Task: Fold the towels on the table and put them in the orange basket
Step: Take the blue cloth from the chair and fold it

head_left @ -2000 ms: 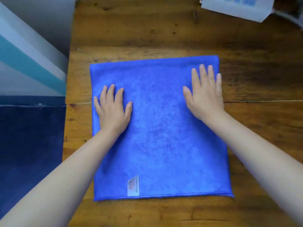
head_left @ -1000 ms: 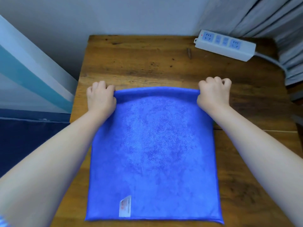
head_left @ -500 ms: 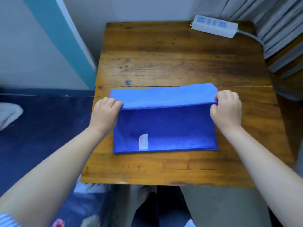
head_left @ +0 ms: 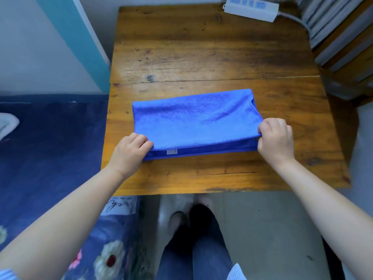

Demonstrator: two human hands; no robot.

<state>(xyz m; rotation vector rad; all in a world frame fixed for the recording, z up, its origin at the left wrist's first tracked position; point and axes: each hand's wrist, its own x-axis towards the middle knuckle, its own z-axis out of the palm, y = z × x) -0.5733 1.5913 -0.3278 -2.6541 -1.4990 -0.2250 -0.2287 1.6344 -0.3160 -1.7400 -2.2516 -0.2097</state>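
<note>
Since half a second ago, I am seeing both hands bringing the towel's folded-over edge further toward the lower part of the frame, so the upper layer is now nearly covering the lower one and only a sliver of the white label is showing.

I am watching the left hand (head_left: 132, 150) pinching the lower left corner of the blue towel (head_left: 193, 120) between thumb and curled fingers, while the right hand (head_left: 275, 138) is pinching the lower right corner the same way. The upper layer is riding just above the lower layer, not yet laid flat on it.

The towel is lying in the middle of the frame on the wooden counter (head_left: 201, 53), closer to its lower edge.

To do this fold well, I am judging that both corners should be coming down together, with the upper edge lining up on the lower edge before letting go, and the cloth kept taut between the hands so no crease is forming across the middle. A flat-palm smoothing afterwards would probably be helping.

A white power strip (head_left: 251, 7) is sitting at the upper right of the counter.

No orange basket is showing anywhere, so I cannot tell where it is or what is in it.
</note>
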